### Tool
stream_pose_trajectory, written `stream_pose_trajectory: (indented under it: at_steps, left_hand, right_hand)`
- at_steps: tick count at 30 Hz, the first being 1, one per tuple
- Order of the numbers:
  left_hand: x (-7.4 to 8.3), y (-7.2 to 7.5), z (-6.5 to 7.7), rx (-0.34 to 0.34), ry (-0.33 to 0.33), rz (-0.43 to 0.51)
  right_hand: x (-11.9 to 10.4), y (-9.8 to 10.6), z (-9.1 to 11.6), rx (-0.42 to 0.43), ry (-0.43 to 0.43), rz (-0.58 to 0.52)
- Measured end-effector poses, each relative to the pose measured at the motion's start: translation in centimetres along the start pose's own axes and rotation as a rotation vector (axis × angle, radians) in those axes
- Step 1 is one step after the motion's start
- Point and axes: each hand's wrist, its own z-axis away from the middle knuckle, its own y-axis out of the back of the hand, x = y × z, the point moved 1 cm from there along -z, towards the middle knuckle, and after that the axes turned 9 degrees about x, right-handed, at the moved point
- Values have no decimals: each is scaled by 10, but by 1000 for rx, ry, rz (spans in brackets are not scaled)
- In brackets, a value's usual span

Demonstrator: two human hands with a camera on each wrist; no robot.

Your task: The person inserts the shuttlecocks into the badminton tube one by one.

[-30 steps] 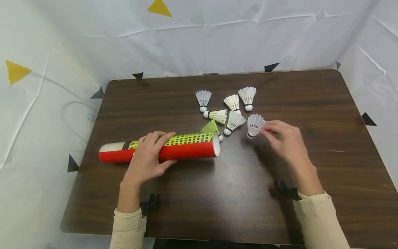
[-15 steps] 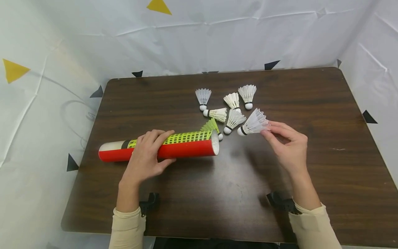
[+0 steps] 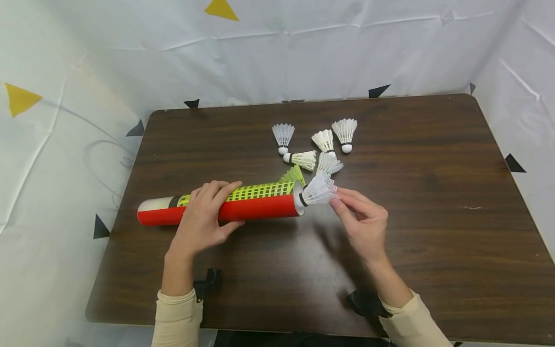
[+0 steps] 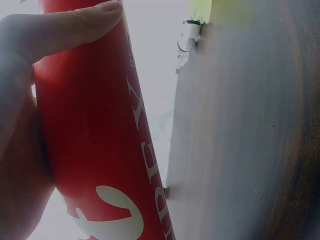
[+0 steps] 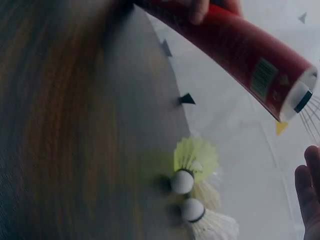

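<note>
My left hand (image 3: 204,214) grips a red and yellow-green shuttlecock tube (image 3: 260,207) around its middle, the tube lying crosswise with its open end to the right. Between thumb and fingers, my right hand (image 3: 364,221) pinches a white shuttlecock (image 3: 320,189) by its skirt edge. The shuttlecock's cork end is at the mouth of the tube, just inside the rim in the right wrist view. A printed red side of the tube (image 4: 95,120) fills much of the left wrist view, with the left thumb (image 4: 75,30) across it.
Behind the tube mouth lie several shuttlecocks: a yellow-green one (image 3: 293,175), a cream one (image 3: 303,160), and white ones such as the far right one (image 3: 345,135) and the far left one (image 3: 283,137). White sheeting (image 3: 277,62) stands behind the brown table (image 3: 455,241).
My right hand has lifted the white shuttlecock, turned its cork toward the left and carried it leftward to the tube's mouth. The left hand and tube have stayed nearly still.
</note>
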Motion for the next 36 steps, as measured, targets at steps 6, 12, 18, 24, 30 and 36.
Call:
stream_pose_trajectory:
  at_steps: [6,12,18,24,30,36]
  left_hand:
    - [1,0,0,6,-7,-1]
    - [1,1,0,-12,1,-12]
    - [0,0,0,-4,3,-9]
    - [1,1,0,-2,3,-11]
    - [2,1,0,-2,6,-11]
    - [1,1,0,-5,8,-16]
  right_hand:
    - [-13,-17,7,-74,20,36]
    - [-27,-27,7,-149,33,85]
    - [-22,-27,3,-231,73,177]
    - [-35,-33,-2,-295,109,256]
    - [-20,-30,-1,-326,119,291]
    - [-4,-26,-4,-376,142,325]
